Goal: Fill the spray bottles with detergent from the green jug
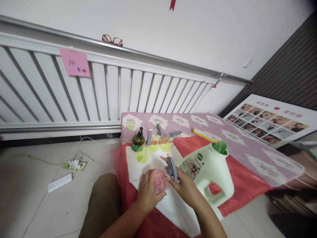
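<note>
My left hand [149, 190] is wrapped round a clear pink spray bottle [159, 181], tilted over the white cloth. At its neck, my right hand [183, 185] grips the grey and pink trigger sprayer [171, 168]; whether the thread is engaged I cannot tell. Just beyond stand three spray bottles with yellow-green liquid: one at the left [143, 153], one in the middle [155, 142] and one at the right [168, 143]. A dark green pump bottle [138, 141] is beside them. Right of my hands is a large pale green jug [220, 172], uncapped, with a green funnel-like piece [221, 146] in its mouth.
A white cloth [135, 168] lies over a red cloth [247, 175] on the patterned table cover [230, 135]. A yellow box [205, 135] lies behind the jug. On the floor at left are a power strip [75, 164] and a white power bank [60, 182]. A radiator [111, 89] runs behind.
</note>
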### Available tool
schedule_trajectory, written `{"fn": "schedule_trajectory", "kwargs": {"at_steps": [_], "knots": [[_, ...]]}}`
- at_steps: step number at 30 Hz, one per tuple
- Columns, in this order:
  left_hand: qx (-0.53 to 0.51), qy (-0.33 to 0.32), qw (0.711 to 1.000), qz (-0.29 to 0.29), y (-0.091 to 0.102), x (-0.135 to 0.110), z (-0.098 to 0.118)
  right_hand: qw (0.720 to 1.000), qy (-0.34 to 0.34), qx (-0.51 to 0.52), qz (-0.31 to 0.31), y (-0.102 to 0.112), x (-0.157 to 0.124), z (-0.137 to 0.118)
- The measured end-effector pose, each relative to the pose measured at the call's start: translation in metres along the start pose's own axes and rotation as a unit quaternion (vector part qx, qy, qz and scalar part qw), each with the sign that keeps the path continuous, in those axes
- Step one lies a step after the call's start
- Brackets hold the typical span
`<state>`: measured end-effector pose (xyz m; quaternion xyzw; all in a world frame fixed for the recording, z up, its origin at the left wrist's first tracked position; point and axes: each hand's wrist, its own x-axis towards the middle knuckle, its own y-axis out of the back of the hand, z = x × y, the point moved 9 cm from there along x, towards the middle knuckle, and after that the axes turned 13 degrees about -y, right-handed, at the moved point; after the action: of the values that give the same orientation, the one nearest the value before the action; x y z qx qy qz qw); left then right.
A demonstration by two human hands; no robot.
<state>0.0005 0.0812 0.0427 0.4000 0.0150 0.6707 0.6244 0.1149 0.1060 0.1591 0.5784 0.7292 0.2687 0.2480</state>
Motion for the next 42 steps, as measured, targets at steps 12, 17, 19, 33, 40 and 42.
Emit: {"fn": "schedule_trajectory", "kwargs": {"at_steps": [12,17,19,33,40,42], "knots": [[-0.005,0.002,1.000,-0.003,-0.004,-0.001,-0.004,0.997,-0.019,-0.034,0.067,0.000,0.002,0.003],[0.009,-0.004,1.000,0.007,-0.004,-0.002,-0.004,0.985,-0.098,-0.003,0.141,0.001,0.000,0.020],[0.013,-0.011,1.000,0.013,-0.003,-0.002,-0.003,0.978,-0.117,0.010,0.172,-0.002,-0.002,0.025],[-0.093,0.017,0.993,-0.066,-0.001,0.001,-0.011,0.937,-0.138,0.130,0.293,-0.019,-0.013,0.038],[-0.166,0.063,0.984,-0.027,0.047,0.044,0.022,0.933,-0.134,0.167,0.291,-0.027,-0.013,0.046],[-0.151,0.062,0.986,-0.025,0.047,0.054,0.038,0.932,-0.132,0.177,0.287,-0.029,-0.014,0.047]]}}
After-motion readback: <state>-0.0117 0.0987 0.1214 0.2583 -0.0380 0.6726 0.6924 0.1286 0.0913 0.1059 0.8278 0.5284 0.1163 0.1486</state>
